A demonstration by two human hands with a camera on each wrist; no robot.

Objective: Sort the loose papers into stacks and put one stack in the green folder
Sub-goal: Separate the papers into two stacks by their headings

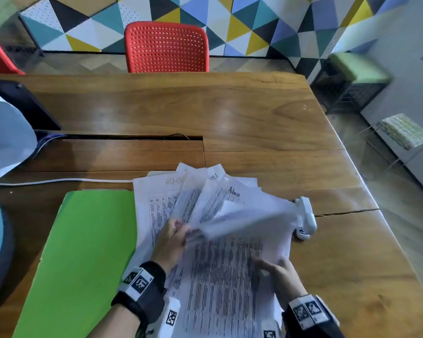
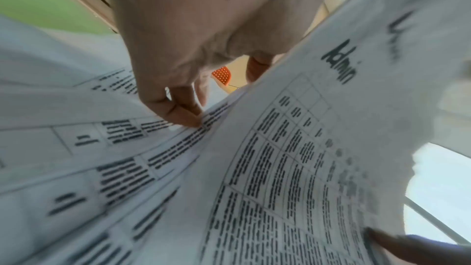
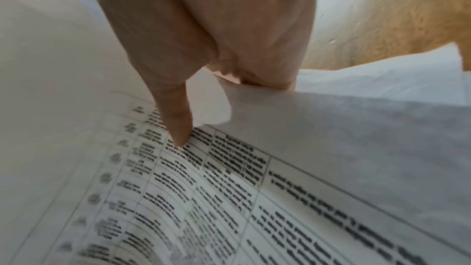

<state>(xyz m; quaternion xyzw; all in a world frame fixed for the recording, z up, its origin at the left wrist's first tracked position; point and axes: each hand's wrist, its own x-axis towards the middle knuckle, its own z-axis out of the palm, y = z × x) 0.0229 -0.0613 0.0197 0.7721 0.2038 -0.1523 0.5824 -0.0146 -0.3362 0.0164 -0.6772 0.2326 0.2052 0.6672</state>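
A fanned pile of printed papers lies on the wooden table, some sheets handwritten "Admin". The green folder lies shut to the pile's left, with the paper edges touching it. My left hand pinches sheets near the middle of the fan; in the left wrist view the left hand has its thumb and forefinger on printed sheets beside an "Admin" sheet. My right hand holds the front sheet at its right edge. The right hand has its thumb on the print and its fingers hidden under a sheet. A blurred sheet is raised between the hands.
A white stapler sits just right of the papers. A white cable runs along the table behind the folder. A dark device stands at far left. A red chair is behind the table, whose right edge is near.
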